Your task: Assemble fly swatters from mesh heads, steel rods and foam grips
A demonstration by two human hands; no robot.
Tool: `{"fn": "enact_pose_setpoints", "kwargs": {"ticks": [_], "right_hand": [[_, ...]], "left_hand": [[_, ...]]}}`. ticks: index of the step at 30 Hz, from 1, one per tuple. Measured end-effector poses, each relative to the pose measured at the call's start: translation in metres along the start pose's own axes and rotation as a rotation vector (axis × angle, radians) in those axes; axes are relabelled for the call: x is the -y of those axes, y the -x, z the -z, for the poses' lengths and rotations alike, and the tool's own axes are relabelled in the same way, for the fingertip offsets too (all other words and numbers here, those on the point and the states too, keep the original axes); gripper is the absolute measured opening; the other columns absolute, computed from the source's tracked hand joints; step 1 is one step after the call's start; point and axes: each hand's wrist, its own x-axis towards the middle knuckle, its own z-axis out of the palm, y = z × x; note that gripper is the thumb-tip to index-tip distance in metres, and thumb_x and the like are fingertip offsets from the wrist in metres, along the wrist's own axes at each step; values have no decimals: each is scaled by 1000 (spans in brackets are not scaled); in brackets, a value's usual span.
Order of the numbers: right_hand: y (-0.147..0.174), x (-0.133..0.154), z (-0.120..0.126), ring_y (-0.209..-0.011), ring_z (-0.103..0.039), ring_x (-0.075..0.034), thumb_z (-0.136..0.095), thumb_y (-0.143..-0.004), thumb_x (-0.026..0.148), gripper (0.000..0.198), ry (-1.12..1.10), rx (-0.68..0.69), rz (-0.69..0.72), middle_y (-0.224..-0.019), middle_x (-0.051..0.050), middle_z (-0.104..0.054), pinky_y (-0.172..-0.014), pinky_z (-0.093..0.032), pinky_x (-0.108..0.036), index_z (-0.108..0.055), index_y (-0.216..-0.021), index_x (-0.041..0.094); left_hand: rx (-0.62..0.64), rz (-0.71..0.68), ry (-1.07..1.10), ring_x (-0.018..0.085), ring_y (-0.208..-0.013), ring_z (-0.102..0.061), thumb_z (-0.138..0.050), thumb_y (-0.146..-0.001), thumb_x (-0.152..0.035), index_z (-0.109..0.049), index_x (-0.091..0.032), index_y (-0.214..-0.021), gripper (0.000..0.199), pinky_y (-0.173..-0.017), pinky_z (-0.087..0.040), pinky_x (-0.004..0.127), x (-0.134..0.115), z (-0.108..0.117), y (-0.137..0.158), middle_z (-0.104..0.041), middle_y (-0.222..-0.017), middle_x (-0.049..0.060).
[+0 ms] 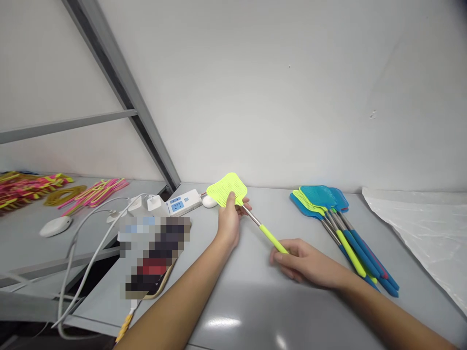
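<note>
A yellow-green fly swatter (270, 237) with a perforated head and a metal shaft is held between my two hands above the grey table. My left hand (229, 218) grips the base of its head, with the thumb on top of the mesh. Around the end of its yellow-green handle, my right hand (297, 262) has its fingers closed. To the right lies a stack of blue and yellow-green fly swatters (321, 197), their heads pointing away from me and their handles toward me.
A phone (160, 272), partly blurred out, lies left beside a white power strip (184, 203) with plugs and cables. White plastic sheeting (419, 218) covers the right side. Pink and yellow strips (98, 192) lie on the left table (22, 248), beyond a metal frame (142, 116).
</note>
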Motion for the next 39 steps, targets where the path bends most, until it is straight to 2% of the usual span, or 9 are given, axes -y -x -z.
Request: {"fn": "enact_pose_setpoints", "kwargs": {"ticks": [4, 7, 11, 14, 19, 23, 27, 34, 39], "right_hand": [[2, 3, -4, -44, -29, -7, -38, -92, 58, 50, 150, -50, -67, -50, 5, -39, -44, -24, -22, -54, -69, 17], [2, 5, -7, -47, -28, -8, -38, -89, 64, 56, 316, -126, -81, -51, 5, -32, -45, -23, -23, -46, -59, 17], [2, 4, -9, -48, -25, -8, -37, -88, 65, 57, 435, -128, -62, -52, 5, -27, -46, -22, -25, -40, -56, 18], [0, 2, -11, -49, -27, -9, -42, -88, 62, 54, 490, -134, -54, -52, 5, -30, -47, -22, -25, -40, -56, 18], [-6, -1, -16, -52, -36, -11, -47, -88, 53, 45, 574, -271, -72, -53, 3, -41, -49, -23, -25, -44, -58, 19], [-9, -3, -17, -52, -34, -11, -39, -91, 53, 46, 589, -360, -60, -54, 3, -40, -49, -21, -26, -38, -59, 19], [-10, -5, -17, -53, -31, -11, -32, -93, 54, 47, 525, -365, -28, -56, 3, -34, -50, -21, -27, -35, -62, 20], [-9, -6, -16, -54, -27, -11, -31, -93, 57, 48, 461, -324, -23, -58, 4, -28, -50, -20, -27, -31, -61, 20], [-6, -7, -14, -57, -34, -12, -28, -95, 56, 49, 454, -289, 34, -59, 3, -37, -54, -25, -27, -38, -63, 20]], "left_hand": [[-60, -40, 11, 13, -58, -59, -54, -84, -48, -56, -16, -92, 33, -56, -47, 27, -3, 4, -7, -67, -75, 5], [-68, -44, 10, 13, -57, -58, -54, -83, -48, -56, -16, -93, 34, -56, -46, 27, -4, 5, -8, -67, -75, 5], [-40, -54, 12, 12, -56, -57, -54, -83, -49, -55, -16, -94, 35, -55, -45, 26, -5, 4, -6, -66, -76, 4], [-13, -58, -10, 12, -56, -56, -50, -85, -51, -58, -15, -86, 37, -56, -44, 25, -7, 3, -3, -65, -73, 4], [132, -51, -114, 12, -58, -53, -45, -88, -54, -62, -15, -83, 43, -57, -42, 24, -8, -2, 8, -58, -60, 1], [296, -57, -211, 13, -65, -55, -43, -91, -52, -62, -17, -86, 40, -64, -44, 25, -7, -10, 23, -61, -65, 2], [419, -35, -237, 15, -70, -58, -38, -93, -52, -62, -17, -87, 43, -68, -46, 27, -6, -14, 31, -62, -68, 3], [449, 0, -218, 15, -68, -58, -42, -90, -55, -63, -17, -85, 44, -68, -46, 27, -9, -14, 32, -61, -67, 3], [413, 2, -184, 16, -66, -58, -46, -87, -57, -64, -16, -80, 46, -66, -45, 28, -10, -14, 31, -63, -67, 6]]}}
